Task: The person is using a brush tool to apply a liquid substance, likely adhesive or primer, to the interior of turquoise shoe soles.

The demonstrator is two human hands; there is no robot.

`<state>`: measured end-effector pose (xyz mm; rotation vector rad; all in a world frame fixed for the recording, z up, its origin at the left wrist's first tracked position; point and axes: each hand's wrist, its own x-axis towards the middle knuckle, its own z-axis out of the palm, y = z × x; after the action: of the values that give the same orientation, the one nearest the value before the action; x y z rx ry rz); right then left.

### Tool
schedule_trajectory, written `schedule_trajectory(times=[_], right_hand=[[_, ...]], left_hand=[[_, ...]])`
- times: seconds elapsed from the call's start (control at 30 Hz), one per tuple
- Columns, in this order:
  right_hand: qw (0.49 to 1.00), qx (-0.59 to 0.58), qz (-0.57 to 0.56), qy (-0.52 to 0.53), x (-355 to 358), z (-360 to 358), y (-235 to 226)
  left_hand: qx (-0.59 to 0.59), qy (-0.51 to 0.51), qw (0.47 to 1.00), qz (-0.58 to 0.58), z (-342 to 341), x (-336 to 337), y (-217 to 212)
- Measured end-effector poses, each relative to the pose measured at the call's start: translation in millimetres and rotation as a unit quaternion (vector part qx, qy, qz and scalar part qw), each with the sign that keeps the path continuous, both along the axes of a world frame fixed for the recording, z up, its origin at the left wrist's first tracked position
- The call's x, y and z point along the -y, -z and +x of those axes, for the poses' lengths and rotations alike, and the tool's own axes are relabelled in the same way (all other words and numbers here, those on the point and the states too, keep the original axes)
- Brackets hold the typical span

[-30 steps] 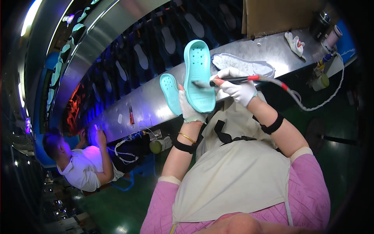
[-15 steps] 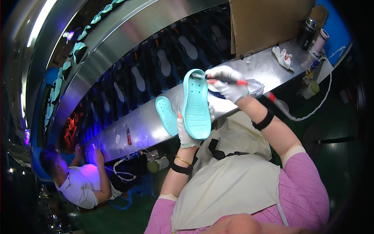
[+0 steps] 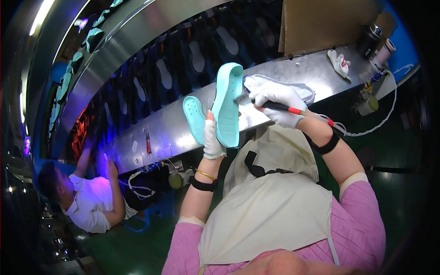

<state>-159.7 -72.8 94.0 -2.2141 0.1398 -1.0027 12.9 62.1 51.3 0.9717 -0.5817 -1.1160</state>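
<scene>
My left hand (image 3: 212,137), in a white glove, grips a mint-green foam clog (image 3: 228,105) and holds it upright on its side. My right hand (image 3: 277,103), also gloved in white, holds a thin black and red pen-like tool (image 3: 284,107) with a white cord; its tip touches the clog's edge. A second mint-green clog (image 3: 194,117) lies flat on the metal bench (image 3: 156,133) just left of the held one. A pale cloth (image 3: 298,89) lies on the bench behind my right hand.
A spare white glove (image 3: 339,63), a cardboard sheet (image 3: 330,23) and spools (image 3: 380,43) sit at the bench's right end. Dark sole moulds (image 3: 165,73) line the conveyor behind. Another person (image 3: 91,201) in a white shirt reaches up at the bench at lower left.
The clog has turned from facing me to standing edge-on. My right hand has brought the tool's tip against its edge. The other person's arms have shifted.
</scene>
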Motion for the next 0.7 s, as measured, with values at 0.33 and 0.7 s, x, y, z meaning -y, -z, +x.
schedule_trajectory(times=[0.33,0.7], right_hand=[[0.990,-0.052,0.055,-0.122,-22.0,-3.8,-3.5],[0.979,0.001,0.141,-0.147,-26.2,-5.7,8.9]], left_hand=[[-0.071,0.008,0.995,-0.065,8.2,4.5,-5.2],[-0.017,0.006,0.994,-0.104,11.6,4.3,-14.7]])
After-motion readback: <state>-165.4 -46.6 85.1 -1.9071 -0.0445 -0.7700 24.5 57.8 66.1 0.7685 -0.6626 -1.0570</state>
